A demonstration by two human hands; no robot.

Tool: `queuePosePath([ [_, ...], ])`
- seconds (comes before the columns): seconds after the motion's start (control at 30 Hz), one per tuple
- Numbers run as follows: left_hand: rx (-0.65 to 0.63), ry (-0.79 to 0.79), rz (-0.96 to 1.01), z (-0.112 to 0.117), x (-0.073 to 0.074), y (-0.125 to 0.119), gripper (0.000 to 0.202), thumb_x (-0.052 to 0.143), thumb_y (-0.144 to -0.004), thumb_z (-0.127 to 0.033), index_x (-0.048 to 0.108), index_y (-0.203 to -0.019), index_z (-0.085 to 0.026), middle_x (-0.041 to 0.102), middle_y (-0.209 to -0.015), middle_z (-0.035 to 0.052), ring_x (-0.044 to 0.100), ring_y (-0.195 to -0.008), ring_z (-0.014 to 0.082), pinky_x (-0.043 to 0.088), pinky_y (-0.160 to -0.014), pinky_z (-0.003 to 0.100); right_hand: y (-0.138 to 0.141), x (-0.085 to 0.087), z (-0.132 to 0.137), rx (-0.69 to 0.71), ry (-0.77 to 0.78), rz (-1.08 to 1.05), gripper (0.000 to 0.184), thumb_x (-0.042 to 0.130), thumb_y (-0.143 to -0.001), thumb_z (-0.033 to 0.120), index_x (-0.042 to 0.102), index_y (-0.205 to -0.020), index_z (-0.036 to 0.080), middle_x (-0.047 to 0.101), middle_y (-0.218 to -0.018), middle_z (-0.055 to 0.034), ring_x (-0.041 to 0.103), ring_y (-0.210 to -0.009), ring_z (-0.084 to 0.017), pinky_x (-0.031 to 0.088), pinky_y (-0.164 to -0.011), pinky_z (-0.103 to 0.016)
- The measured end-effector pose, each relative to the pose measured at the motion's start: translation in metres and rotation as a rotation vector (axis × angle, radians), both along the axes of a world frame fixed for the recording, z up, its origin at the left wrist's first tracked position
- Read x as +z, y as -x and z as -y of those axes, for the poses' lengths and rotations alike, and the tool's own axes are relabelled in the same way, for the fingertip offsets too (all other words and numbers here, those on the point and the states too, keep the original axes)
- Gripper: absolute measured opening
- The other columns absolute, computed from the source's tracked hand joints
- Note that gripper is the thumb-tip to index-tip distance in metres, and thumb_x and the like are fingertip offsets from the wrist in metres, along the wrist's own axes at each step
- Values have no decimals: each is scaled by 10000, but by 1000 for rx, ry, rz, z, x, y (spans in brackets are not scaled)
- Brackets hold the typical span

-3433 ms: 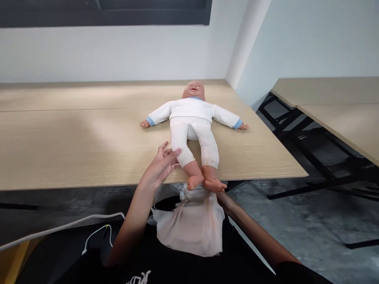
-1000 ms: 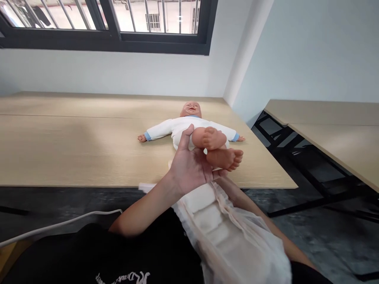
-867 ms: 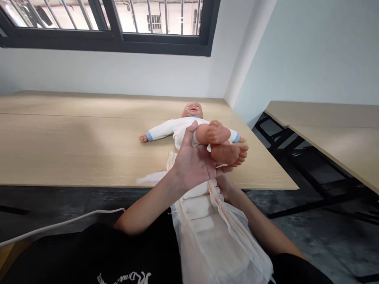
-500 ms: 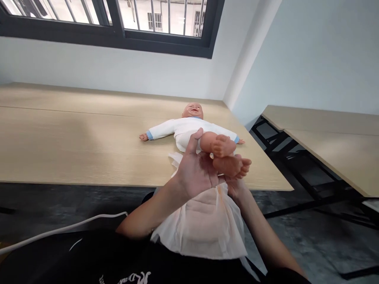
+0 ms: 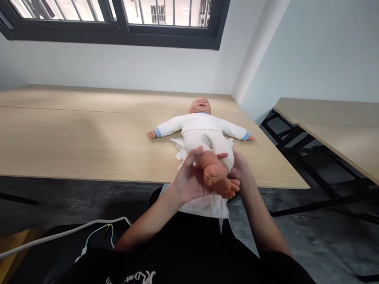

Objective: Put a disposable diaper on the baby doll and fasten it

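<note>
A baby doll [image 5: 201, 126] in a white top with blue cuffs and white leggings lies on its back on a light wooden table [image 5: 74, 138]. My left hand [image 5: 189, 177] wraps around the doll's raised lower legs, and its bare feet stick out toward me. My right hand [image 5: 241, 165] presses against the far side of the legs, with its fingers hidden behind them. A white disposable diaper [image 5: 201, 205] lies under the doll's hips, its frilled side showing at the left and its lower part hanging past the table's front edge.
A white cable [image 5: 59, 232] runs across the lower left, over my black shirt. A second wooden table [image 5: 325, 114] on a black metal frame stands at the right, above a grey floor. A barred window sits in the wall behind.
The diaper has moved from in front of my body onto the table under the doll's hips. The doll's legs have come down from nearly upright, and my right hand has risen beside them.
</note>
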State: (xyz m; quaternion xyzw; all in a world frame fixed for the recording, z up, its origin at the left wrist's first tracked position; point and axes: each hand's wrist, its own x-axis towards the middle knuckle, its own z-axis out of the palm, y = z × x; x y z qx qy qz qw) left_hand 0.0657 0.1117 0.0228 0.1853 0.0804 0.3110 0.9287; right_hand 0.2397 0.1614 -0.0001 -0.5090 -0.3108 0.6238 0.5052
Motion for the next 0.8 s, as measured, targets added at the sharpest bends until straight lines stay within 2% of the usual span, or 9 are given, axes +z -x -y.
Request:
queuePosePath([
  [0.07,29,-4,-44,5,-11,-3,655,463,-958,-648,561,-1428,-204,716,-1102,137,711,-1032,353,412,-1032,555,-3,10,5,91,80,-97,449,387,-969,390,721,-950,90,591,-553,-12,427,-356,-87,232,-361,-142],
  [0.17,112,19,-129,13,-24,-13,611,427,-986,-612,606,-1379,-179,722,-991,120,718,-977,346,442,-1010,555,-1,14,19,98,151,-128,482,460,-966,531,696,-1111,137,562,-559,-6,332,-335,-94,142,-293,-170],
  [0.23,147,68,-151,17,-29,-18,597,412,-988,-608,644,-1315,-165,722,-974,122,718,-974,339,479,-984,537,2,11,27,54,104,-2,554,619,-894,561,637,-1299,183,657,-709,-27,392,-388,-102,153,-285,-184],
  [0.3,193,117,-177,19,-31,-18,601,414,-986,-625,675,-1248,-151,726,-994,132,717,-962,308,519,-945,485,4,5,31,23,-13,157,720,748,-820,498,526,-1461,258,730,-1001,-46,564,-553,-137,295,-321,-191],
  [0.33,218,124,-208,20,-30,-15,607,429,-985,-637,687,-1227,-144,729,-993,132,716,-930,284,532,-924,448,5,1,31,18,-74,207,796,782,-795,469,477,-1507,285,716,-1168,-50,654,-718,-170,423,-397,-202],
  [0.4,260,104,-287,24,-26,-8,594,489,-977,-635,709,-1200,-130,734,-968,124,709,-848,243,545,-876,385,6,-7,28,43,-179,243,891,818,-759,424,423,-1547,292,610,-1425,-50,669,-1127,-236,614,-744,-273],
  [0.5,265,62,-373,29,-20,7,508,543,-983,-554,721,-1199,-129,741,-945,126,713,-827,249,551,-870,391,7,-18,22,102,-270,236,936,821,-731,387,402,-1558,256,479,-1571,-65,480,-1439,-277,449,-1191,-422],
  [0.6,268,65,-402,33,-21,17,493,553,-971,-541,719,-1171,-123,743,-932,145,730,-870,288,528,-967,473,12,-24,16,129,-310,251,942,797,-724,374,399,-1565,225,427,-1608,-82,419,-1490,-291,330,-1270,-477],
  [0.8,248,62,-269,37,-30,11,527,542,-944,-594,644,-1186,-137,753,-1060,209,735,-1065,383,403,-1131,558,21,-25,4,114,-352,304,848,758,-713,330,509,-1515,217,514,-1544,-65,440,-1472,-300,375,-1243,-453],
])
